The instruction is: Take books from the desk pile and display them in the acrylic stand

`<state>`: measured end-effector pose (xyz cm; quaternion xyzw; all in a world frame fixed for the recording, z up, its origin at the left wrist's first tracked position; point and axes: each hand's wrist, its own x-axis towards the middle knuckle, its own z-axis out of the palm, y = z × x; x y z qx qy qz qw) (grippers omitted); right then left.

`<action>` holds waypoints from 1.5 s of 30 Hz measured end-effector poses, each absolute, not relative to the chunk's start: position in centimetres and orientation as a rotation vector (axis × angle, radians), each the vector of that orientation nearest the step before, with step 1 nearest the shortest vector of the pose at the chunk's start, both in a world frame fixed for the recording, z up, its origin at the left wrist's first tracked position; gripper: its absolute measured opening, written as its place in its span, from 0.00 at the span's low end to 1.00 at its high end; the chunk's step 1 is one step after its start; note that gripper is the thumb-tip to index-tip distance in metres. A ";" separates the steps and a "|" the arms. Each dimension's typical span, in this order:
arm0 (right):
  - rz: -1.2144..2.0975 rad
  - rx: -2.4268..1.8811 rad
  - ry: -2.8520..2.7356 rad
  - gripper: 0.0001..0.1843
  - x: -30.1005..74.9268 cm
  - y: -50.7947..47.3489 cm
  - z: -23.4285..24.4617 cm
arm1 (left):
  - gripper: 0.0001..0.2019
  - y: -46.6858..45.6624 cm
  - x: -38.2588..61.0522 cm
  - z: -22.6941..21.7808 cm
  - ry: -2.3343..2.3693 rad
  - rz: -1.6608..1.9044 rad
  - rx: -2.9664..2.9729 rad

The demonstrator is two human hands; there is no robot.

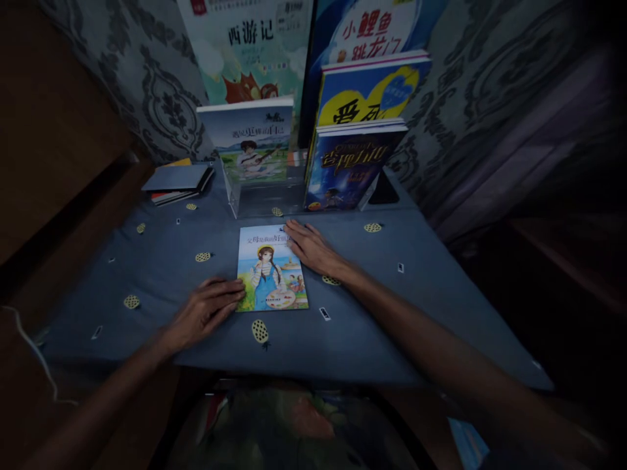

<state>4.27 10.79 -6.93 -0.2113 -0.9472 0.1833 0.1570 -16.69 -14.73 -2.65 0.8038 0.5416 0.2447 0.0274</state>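
A thin children's book point(267, 284) lies flat and closed on the cloth-covered table, its cover showing a girl in a yellow hat and blue overalls. My left hand point(208, 307) rests at its left edge, palm down, fingers stretched out and touching the lower left side. Across the upper right corner lies my right hand point(311, 248), flat with extended fingers that cover part of the title. Neither hand grips the book.
Behind it, a clear stand point(267, 199) holds a guitar-player book point(259, 140) and a dark blue book point(347, 170). A yellow-and-blue book point(372, 91) and larger books rise behind. Stacked notebooks point(176, 177) lie at left; a dark flat object point(383, 189) lies at right.
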 end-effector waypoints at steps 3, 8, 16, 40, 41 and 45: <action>0.524 -0.599 -2.697 0.28 4.3 10.9 -7.1 | 0.16 -12.9 -17.5 -2.8 1.720 0.723 2.492; 0.530 -0.571 -2.661 0.27 4.6 11.0 -7.4 | 0.20 -9.0 -18.8 -2.7 1.835 0.609 2.447; 0.546 -0.604 -2.675 0.28 4.4 10.8 -7.0 | 0.23 -3.4 -19.8 -2.5 1.951 0.458 2.396; 0.770 -0.614 -2.393 0.25 4.9 12.2 -7.8 | 0.20 -1.1 -19.1 -3.3 1.937 0.493 2.504; 0.796 -0.632 -2.371 0.26 4.9 12.3 -7.8 | 0.20 -0.7 -18.9 -3.3 1.918 0.489 2.513; 0.879 -0.642 -2.320 0.27 5.0 12.6 -8.0 | 0.19 1.1 -17.4 -3.3 1.834 0.440 2.535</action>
